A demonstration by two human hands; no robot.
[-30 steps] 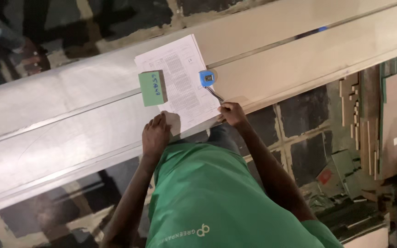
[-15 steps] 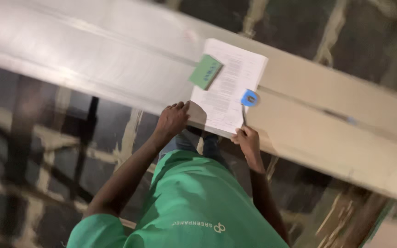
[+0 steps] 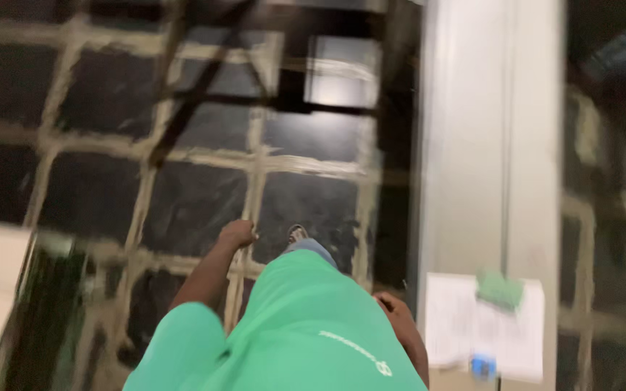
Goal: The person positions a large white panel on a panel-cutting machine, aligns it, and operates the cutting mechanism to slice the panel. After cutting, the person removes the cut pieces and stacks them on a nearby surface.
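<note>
The view is blurred by motion. My left hand [image 3: 238, 233] hangs curled like a fist over the dark tiled floor, holding nothing, with my shoe [image 3: 297, 233] just to its right. My right hand [image 3: 394, 305] sits close against my green shirt, a short way left of a white printed sheet [image 3: 465, 334]. The sheet lies on a long pale board [image 3: 472, 145]. A small green pad [image 3: 500, 289] rests on the sheet's top edge, and a small blue object [image 3: 482, 366] on its lower edge. Neither hand touches the sheet.
The pale board runs from the top of the view down to the sheet. Dark floor tiles [image 3: 182, 203] with light joints fill the left and middle. A dark frame [image 3: 204, 87] lies on the floor at the top. Pale shapes show at the far right and lower left.
The view has swung sharply, so the board now runs up and down at the right. Both hands have left the sheet; my left arm has swung out over the floor.
</note>
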